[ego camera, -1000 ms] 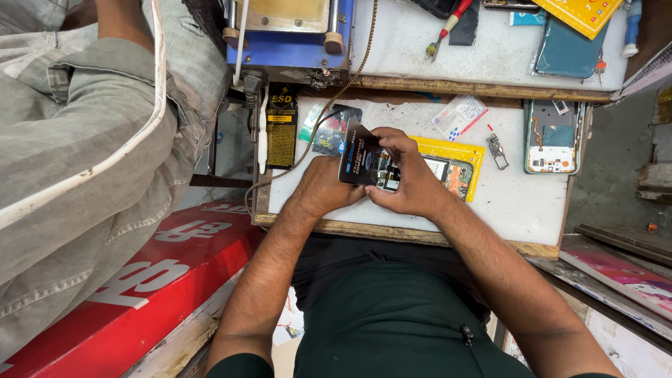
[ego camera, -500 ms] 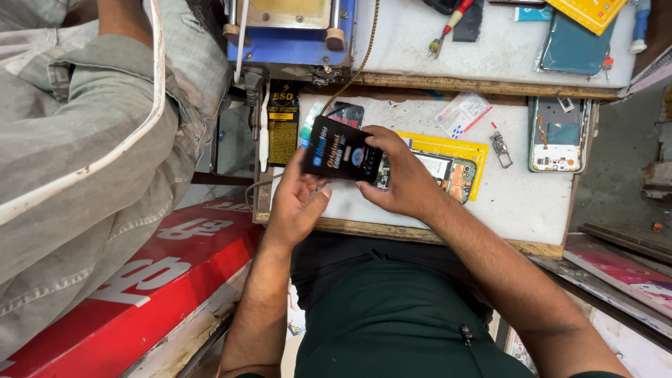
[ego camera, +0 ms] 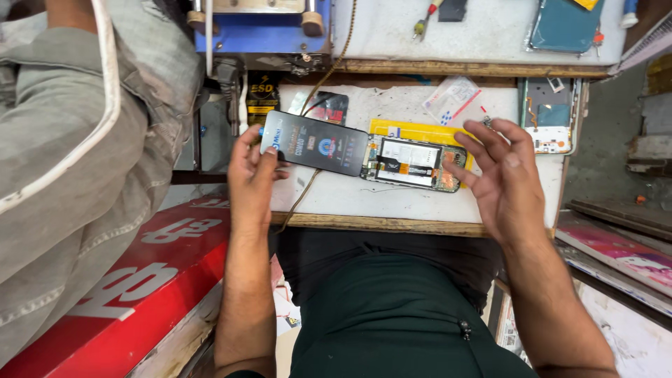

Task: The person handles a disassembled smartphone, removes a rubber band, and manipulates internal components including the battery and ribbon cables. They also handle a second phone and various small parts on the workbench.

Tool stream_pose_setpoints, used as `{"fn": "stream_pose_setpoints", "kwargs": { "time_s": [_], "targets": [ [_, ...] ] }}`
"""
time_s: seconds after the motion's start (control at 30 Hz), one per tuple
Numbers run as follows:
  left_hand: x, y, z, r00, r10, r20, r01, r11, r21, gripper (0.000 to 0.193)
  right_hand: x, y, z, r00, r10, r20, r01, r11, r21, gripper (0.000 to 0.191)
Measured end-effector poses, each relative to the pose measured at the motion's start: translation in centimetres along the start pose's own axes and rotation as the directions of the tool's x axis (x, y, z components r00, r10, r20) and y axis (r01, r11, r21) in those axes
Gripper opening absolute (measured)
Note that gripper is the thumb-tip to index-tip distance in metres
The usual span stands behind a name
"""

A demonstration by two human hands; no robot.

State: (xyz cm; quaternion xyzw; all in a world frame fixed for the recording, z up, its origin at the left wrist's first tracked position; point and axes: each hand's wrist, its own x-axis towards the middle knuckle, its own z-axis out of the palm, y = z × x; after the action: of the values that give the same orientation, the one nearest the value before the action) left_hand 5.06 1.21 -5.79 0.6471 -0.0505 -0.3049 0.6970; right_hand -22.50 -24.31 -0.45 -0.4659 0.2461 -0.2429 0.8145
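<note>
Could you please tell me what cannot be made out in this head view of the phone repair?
- Dark screen panel: its left end is covered by the left hand.
- Opened phone body: parts too small to identify; whether the right hand touches it is unclear.
- Teal phone: cut off by the top edge.

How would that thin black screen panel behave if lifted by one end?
The black screen panel, held by the left hand, looks thin and flat, so probably light and fragile. A cable seems to join it to the opened phone, so it may tug that along.
</note>
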Motion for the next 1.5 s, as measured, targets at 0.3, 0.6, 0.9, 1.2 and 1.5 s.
{"fn": "stream_pose_setpoints", "kwargs": {
  "time_s": [0.3, 0.6, 0.9, 1.2, 1.5],
  "targets": [
    [-2.9, 3.2, 3.2, 0.93, 0.367, 0.004, -0.283, 0.71, 0.645, 0.03, -4.2, 1.8, -0.2, 0.999, -0.014, -0.044, 0.014, 1.0, -0.009, 0.06],
    [-4.2, 2.8, 6.4, 0.918, 0.358, 0.169, -0.379, 0.669, 0.639, 0.025, -4.5, 3.5, 0.1, 0.999, -0.032, 0.041, 0.039, 0.986, -0.165, 0.063],
    [-4.8, 2.4, 7.2, 0.909, 0.325, 0.26, -0.414, 0.656, 0.631, 0.027, -4.5, 3.1, 2.3, 0.989, -0.014, -0.149, 0.007, 0.999, -0.047, 0.05],
    [-4.9, 1.8, 7.6, 0.898, 0.31, 0.312, -0.44, 0.649, 0.621, 0.028, -3.7, 2.5, 1.6, 0.964, 0.083, -0.251, -0.06, 0.993, 0.097, 0.035],
    [-3.6, 0.8, 8.0, 0.737, 0.337, 0.586, -0.669, 0.239, 0.704, 0.043, -1.8, 1.2, 2.3, 0.958, -0.274, 0.082, 0.108, 0.081, -0.991, 0.016]
  ]
}}
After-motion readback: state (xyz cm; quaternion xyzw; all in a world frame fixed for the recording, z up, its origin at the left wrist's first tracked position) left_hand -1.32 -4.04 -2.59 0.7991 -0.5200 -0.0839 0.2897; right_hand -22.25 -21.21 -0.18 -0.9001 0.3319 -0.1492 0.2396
